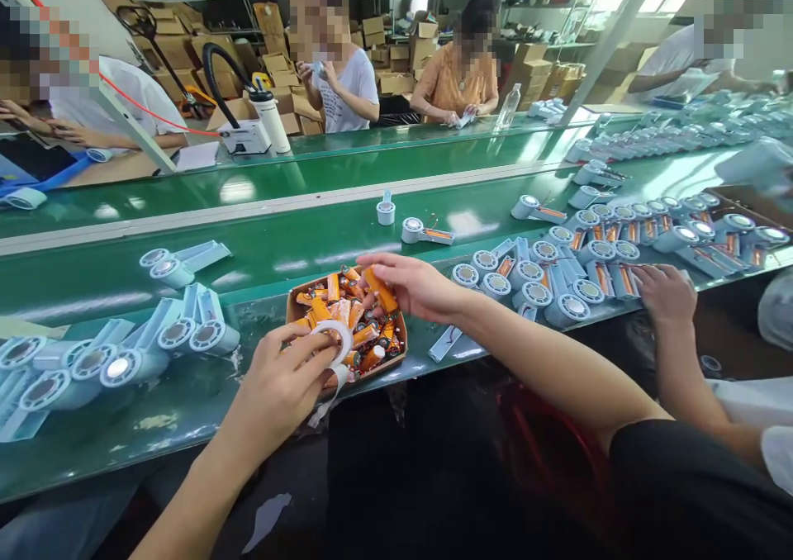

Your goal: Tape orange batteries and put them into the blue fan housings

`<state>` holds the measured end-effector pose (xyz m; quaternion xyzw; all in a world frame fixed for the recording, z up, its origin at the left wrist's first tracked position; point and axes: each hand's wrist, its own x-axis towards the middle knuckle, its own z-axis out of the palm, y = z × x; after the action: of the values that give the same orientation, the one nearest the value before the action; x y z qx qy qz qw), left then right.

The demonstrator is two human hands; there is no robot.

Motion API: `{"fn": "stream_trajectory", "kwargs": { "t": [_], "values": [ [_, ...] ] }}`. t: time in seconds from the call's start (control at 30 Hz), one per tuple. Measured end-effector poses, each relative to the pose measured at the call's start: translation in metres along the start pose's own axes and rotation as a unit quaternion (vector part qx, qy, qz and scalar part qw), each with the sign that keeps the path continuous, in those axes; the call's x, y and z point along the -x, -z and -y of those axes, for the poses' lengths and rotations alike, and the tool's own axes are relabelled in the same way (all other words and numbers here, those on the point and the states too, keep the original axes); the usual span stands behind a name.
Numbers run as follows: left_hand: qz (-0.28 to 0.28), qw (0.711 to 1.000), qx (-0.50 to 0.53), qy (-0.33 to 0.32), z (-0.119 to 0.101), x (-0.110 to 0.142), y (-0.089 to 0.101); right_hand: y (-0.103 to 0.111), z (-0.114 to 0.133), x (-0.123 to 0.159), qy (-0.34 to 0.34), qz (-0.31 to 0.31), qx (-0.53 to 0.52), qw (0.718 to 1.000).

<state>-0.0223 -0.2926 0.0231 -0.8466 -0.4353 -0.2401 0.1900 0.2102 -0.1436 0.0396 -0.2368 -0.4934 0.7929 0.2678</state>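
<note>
My left hand (pixel 282 374) grips a roll of white tape (pixel 339 337) at the near left edge of a cardboard box (pixel 396 353). A loose strip hangs below the roll. Many orange cylindrical battery cells (pixel 334 287) with wires fill the box. Over its far right corner, my right hand (pixel 415 283) pinches one orange battery cell (pixel 380 289) between thumb and fingers. Light-blue fan housings with round ends lie on both sides, one group (pixel 204 329) to the left and another (pixel 533 283) to the right, some with orange cells in their open handles.
A green conveyor belt (pixel 297 250) runs across behind the box. Beyond it, several people work, near a white bottle (pixel 271 118) and a clear plastic bottle (pixel 509 106). At right, a co-worker's hand (pixel 666 296) rests by the housings. A red stool (pixel 551 436) stands below.
</note>
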Motion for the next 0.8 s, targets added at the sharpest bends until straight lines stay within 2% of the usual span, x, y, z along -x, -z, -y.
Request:
{"fn": "stream_trajectory", "kwargs": {
  "t": [0.1, 0.27, 0.33, 0.4, 0.43, 0.5, 0.57, 0.63, 0.7, 0.8],
  "values": [
    [0.007, 1.0, -0.004, -0.019, -0.004, -0.007, -0.001, -0.008, -0.004, 0.021, 0.002, 0.042, 0.008, 0.999],
    [0.041, 0.998, -0.023, -0.03, -0.01, -0.011, 0.0, -0.003, -0.011, 0.039, 0.059, 0.09, 0.076, 0.991],
    [0.044, 0.998, -0.035, -0.036, -0.012, -0.011, 0.0, 0.0, -0.015, 0.043, 0.071, 0.086, 0.119, 0.987],
    [0.037, 0.997, -0.043, -0.046, -0.013, -0.011, 0.001, 0.001, -0.017, 0.047, 0.09, 0.05, 0.193, 0.976],
    [0.034, 0.997, -0.045, -0.052, -0.014, -0.012, 0.001, 0.001, -0.017, 0.049, 0.101, 0.029, 0.247, 0.963],
    [0.032, 0.997, -0.046, -0.06, -0.016, -0.014, 0.003, 0.0, -0.014, 0.053, 0.126, -0.001, 0.369, 0.921],
    [0.033, 0.996, -0.044, -0.069, -0.017, -0.016, 0.005, -0.001, -0.01, 0.057, 0.15, -0.006, 0.466, 0.872],
    [0.031, 0.995, -0.043, -0.081, -0.019, -0.019, 0.007, -0.001, -0.006, 0.06, 0.164, 0.0, 0.521, 0.838],
    [0.034, 0.994, -0.046, -0.098, -0.021, -0.023, 0.008, -0.002, -0.003, 0.062, 0.156, -0.001, 0.55, 0.821],
    [0.038, 0.99, -0.056, -0.125, -0.025, -0.027, 0.009, -0.003, 0.003, 0.063, 0.121, 0.012, 0.552, 0.825]
  ]
}}
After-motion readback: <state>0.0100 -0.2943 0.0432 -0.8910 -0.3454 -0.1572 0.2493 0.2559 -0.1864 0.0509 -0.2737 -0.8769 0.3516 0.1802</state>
